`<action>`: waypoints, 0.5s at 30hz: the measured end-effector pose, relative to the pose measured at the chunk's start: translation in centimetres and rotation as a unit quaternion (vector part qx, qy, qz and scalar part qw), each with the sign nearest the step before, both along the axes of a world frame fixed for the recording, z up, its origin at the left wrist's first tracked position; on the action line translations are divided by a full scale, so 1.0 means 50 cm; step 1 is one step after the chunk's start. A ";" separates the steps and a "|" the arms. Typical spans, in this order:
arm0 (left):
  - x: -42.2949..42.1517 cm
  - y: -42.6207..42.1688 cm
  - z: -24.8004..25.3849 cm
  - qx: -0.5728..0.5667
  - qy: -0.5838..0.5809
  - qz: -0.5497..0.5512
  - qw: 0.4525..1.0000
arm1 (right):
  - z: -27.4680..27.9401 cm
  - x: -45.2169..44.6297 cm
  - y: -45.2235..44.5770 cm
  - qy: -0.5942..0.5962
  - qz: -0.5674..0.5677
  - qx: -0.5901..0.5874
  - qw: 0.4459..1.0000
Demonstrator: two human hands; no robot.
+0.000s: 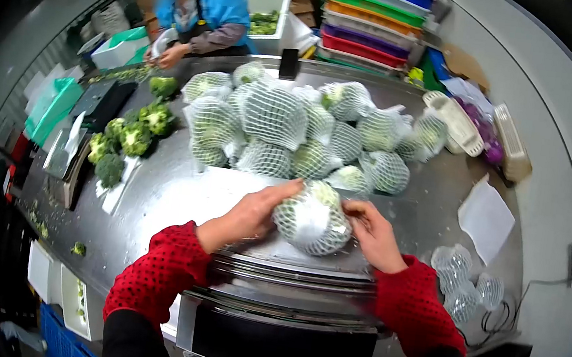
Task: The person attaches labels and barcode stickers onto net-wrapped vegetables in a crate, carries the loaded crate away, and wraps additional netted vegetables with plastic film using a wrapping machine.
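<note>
Between my hands, at the near edge of the steel table, is a cauliflower point(314, 219), a pale head in a white foam net with clear film around it. My left hand point(249, 215) grips its left side, thumb and fingers against the net. On the other side my right hand point(373, 235) is closed, its fingertips pinching at the wrapping. Just beyond lies a pile of net-wrapped heads point(272, 114), pale green through the mesh. Several bare broccoli heads point(135, 138) rest farther to the left.
Empty foam nets point(456, 278) lie to the right, near a white sheet point(485, 219). Behind them are cream baskets point(455, 124). A scale point(98, 107) stands at left. Across the table a person in blue point(221, 10) works near stacked coloured crates point(373, 21).
</note>
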State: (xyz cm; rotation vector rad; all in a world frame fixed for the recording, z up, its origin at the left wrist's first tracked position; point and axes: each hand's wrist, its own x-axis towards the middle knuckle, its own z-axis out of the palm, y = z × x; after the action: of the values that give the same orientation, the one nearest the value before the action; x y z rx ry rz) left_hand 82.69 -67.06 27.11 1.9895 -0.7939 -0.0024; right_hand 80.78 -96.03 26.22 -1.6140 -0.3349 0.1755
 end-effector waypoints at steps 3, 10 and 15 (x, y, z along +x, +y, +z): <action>0.019 0.019 -0.002 0.046 -0.162 -0.068 0.983 | 0.013 -0.004 -0.012 -0.183 0.074 -0.185 0.963; -0.146 0.030 0.120 -0.015 0.137 -0.032 0.990 | 0.138 -0.096 0.012 -0.101 0.162 -0.162 0.968; -0.409 0.042 0.191 -0.083 0.273 -0.046 0.957 | 0.235 -0.304 0.001 -0.073 0.267 -0.230 0.933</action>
State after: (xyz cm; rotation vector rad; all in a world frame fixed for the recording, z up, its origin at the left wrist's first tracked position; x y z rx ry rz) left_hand 62.22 -64.93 36.64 1.6718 -0.5015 -0.5044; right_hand 65.57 -95.96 37.96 -1.9711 -0.9014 0.5850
